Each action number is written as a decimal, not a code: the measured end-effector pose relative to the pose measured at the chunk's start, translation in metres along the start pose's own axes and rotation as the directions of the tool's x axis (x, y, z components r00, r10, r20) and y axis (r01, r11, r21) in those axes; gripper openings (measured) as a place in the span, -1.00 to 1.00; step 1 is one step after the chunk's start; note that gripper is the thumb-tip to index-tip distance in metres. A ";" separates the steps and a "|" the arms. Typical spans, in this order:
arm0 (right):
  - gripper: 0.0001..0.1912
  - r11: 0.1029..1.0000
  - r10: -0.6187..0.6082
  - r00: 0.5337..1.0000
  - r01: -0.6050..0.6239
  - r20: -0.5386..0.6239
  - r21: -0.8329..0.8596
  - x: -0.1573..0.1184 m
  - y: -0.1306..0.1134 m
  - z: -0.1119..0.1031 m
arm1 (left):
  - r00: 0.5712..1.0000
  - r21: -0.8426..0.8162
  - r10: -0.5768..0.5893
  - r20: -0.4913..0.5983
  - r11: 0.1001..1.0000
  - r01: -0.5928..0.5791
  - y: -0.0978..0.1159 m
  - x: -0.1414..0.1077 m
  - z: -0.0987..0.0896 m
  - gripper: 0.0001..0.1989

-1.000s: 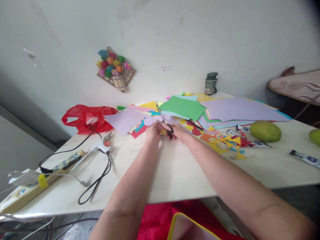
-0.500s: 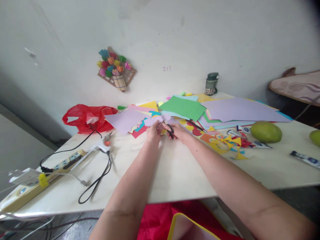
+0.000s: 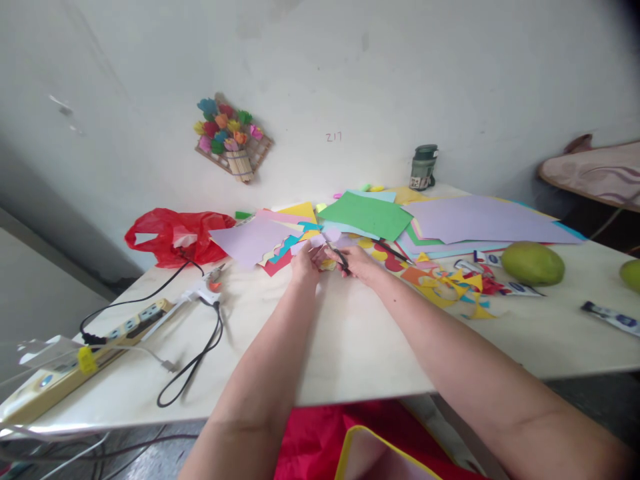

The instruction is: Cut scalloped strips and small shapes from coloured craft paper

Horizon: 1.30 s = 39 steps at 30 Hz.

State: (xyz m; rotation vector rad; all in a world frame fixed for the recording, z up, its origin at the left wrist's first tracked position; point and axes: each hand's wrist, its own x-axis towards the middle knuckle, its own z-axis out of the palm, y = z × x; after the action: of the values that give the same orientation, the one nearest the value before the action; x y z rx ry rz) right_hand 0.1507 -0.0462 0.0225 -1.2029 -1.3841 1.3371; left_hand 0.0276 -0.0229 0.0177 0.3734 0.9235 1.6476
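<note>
Black-handled scissors are gripped in my right hand, blades pointing up and left toward the paper. My left hand pinches a small piece of lilac paper beside the blades. Part of that paper is hidden by my fingers. Just beyond my hands lie a large lilac sheet, a green sheet and layered coloured strips. Cut yellow and red rounds rest right of my right hand, with a dark pen-like stick next to them.
Yellow and blue scraps, glue tubes and a green fruit lie at right. A glue gun, a power strip and a red plastic bag are at left. A bottle stands at the back.
The lilac piece in my left hand has turned and shows less above my fingers. My left hand has shifted very slightly; the right hand keeps the scissors at nearly the same spot.
</note>
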 end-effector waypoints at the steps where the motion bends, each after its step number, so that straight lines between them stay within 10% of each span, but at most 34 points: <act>1: -0.65 1.000 0.006 1.000 -0.006 -0.008 -0.008 0.000 -0.001 0.000 | 1.000 0.009 0.003 -0.026 1.000 -0.003 0.002 -0.001 0.001 -0.93; 8: -0.72 0.999 0.045 0.999 -0.046 -0.030 -0.011 0.003 0.000 -0.005 | 0.965 0.119 0.100 -0.244 0.990 -0.072 0.019 -0.001 -0.002 -0.90; 22: -0.70 0.993 0.116 0.993 -0.115 0.017 -0.027 -0.002 -0.006 -0.010 | 0.909 0.568 0.363 -0.203 0.800 -0.193 0.023 0.011 -0.019 -0.97; 39: -0.58 1.000 0.013 0.984 -0.011 0.178 -0.016 -0.005 -0.003 -0.019 | 0.987 0.033 0.125 -0.099 0.992 -0.122 0.022 0.007 -0.011 -0.91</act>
State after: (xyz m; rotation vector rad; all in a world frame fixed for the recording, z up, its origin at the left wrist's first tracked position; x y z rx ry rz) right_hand 0.1705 -0.0477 0.0270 -1.1252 -1.5163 1.4742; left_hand 0.0028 -0.0209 0.0256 0.3748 1.0156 1.7819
